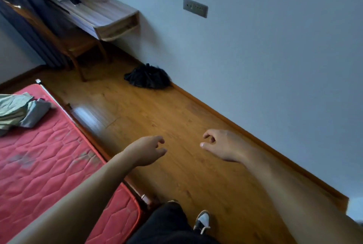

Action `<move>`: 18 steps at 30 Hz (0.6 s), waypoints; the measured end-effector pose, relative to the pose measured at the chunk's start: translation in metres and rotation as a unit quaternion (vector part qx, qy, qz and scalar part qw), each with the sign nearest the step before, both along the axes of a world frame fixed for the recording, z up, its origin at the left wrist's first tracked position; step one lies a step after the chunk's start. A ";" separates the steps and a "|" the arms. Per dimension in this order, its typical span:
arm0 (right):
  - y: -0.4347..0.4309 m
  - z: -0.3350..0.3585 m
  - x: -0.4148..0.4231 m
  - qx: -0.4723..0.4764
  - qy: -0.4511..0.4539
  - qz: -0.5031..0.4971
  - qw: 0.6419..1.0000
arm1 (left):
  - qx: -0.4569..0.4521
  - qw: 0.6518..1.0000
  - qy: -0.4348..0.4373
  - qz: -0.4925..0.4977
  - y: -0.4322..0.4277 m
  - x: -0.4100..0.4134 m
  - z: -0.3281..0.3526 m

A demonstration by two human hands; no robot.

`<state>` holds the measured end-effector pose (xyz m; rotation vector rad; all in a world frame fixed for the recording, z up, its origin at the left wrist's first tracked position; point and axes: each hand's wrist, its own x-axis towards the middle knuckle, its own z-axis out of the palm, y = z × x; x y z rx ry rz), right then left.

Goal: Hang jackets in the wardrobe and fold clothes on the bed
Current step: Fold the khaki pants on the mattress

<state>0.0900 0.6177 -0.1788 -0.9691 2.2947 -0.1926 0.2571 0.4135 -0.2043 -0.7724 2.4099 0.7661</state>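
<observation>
In the head view, both bare arms reach out over the wooden floor beside the bed. The left hand and the right hand hold nothing, their fingers relaxed and loosely curled. A crumpled heap of pale clothes lies unfolded at the far end of the bed. A dark bundle, perhaps a jacket, sits on the floor against the wall, near a chair and desk. No wardrobe shows. By this, the folding is not yet done and most of the task seems left.
</observation>
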 end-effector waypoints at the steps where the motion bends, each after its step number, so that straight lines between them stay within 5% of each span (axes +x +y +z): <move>1: -0.013 -0.001 -0.013 0.001 -0.006 0.018 1.000 | -0.003 1.000 0.002 0.016 -0.008 -0.007 -0.001; 18: -0.367 0.000 -0.143 -0.017 -0.026 0.239 0.970 | -0.045 0.971 0.010 0.236 -0.260 -0.065 -0.016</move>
